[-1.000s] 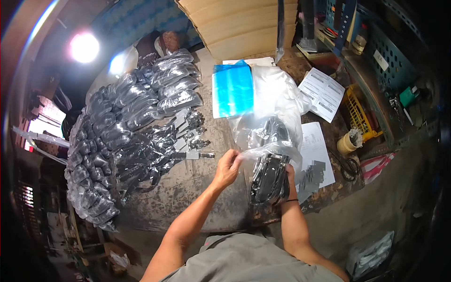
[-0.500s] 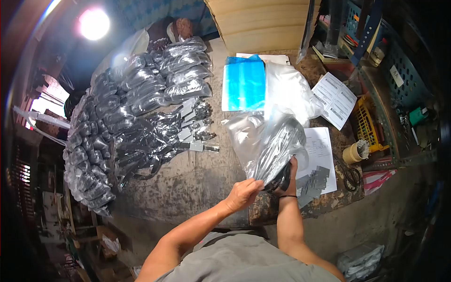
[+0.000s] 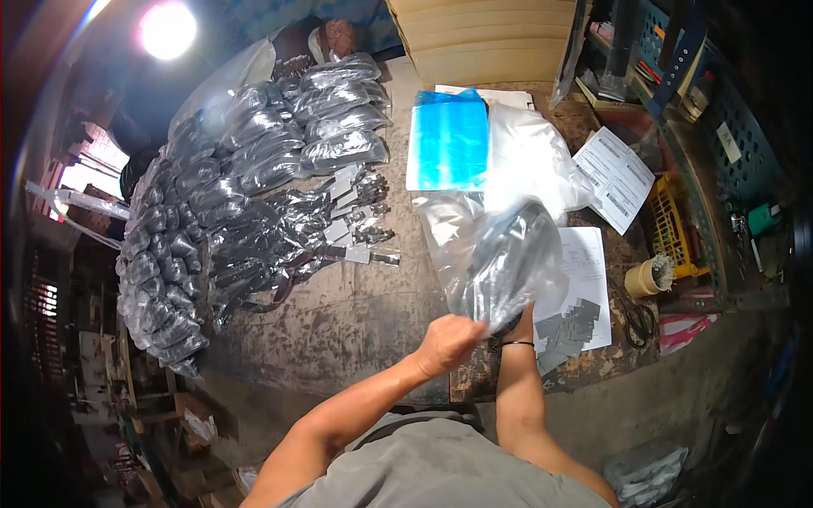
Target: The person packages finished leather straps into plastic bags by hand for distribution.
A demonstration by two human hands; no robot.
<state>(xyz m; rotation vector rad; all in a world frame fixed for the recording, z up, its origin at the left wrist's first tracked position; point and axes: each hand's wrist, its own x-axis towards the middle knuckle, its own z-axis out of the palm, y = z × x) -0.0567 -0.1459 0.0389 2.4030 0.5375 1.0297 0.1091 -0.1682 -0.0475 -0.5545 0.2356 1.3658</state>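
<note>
A clear plastic bag [image 3: 517, 262] bulges over the table's front part, with a dark, glossy bundle [image 3: 518, 241] inside it, blurred by motion and seen through the film. My left hand [image 3: 453, 343] is closed, pinching the bag's near edge. At the mouth of the bag is my right hand [image 3: 518, 326], its fingers largely hidden by plastic; it seems wrapped around the near end of the bundle. Grey tags [image 3: 569, 330] lie on a printed sheet [image 3: 584, 254] just right of that hand. Beyond the bag lie white plastic bags [image 3: 533, 157] and a blue plastic sheet [image 3: 449, 140].
Many bagged dark bundles [image 3: 343, 148] are piled at the left, beside loose dark straps with grey tags [image 3: 343, 199]. Tall cardboard [image 3: 483, 42] stands at the back. To the right are label sheets [image 3: 614, 179], a yellow basket [image 3: 673, 224] and a round tan container [image 3: 648, 277].
The dark bundle sits deeper in the bag, and the plastic now covers more of my right hand. My left hand keeps hold of the bag's edge. The view has shifted slightly.
</note>
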